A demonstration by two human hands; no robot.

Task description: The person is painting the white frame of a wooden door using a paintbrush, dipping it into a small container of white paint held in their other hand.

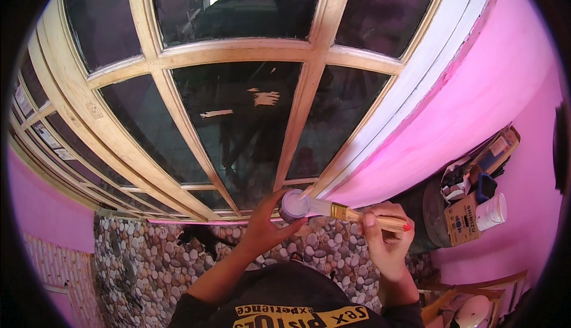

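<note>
Closed in a pinch grip, the right hand (pixel 386 241) holds a wooden-handled paintbrush (pixel 351 214) level, its bristles dipped at the mouth of a small round paint pot (pixel 294 205). That pot is cupped from below by the left hand (pixel 264 227), whose fingers are wrapped shut around it, just in front of the pebble-patterned wall (pixel 148 262) under the window. Behind the hands, the wooden window frame (pixel 178 122) is seen mostly bare: mullions and cross bars show raw pale timber. Only the outer right-hand jamb (pixel 428 69) appears white, so the coating is judged barely begun, with nearly all of the inner bars left to cover. Farther right, a cardboard box (pixel 464 221) and a white container (pixel 492 211) are stacked against the pink wall (pixel 505 108).
</note>
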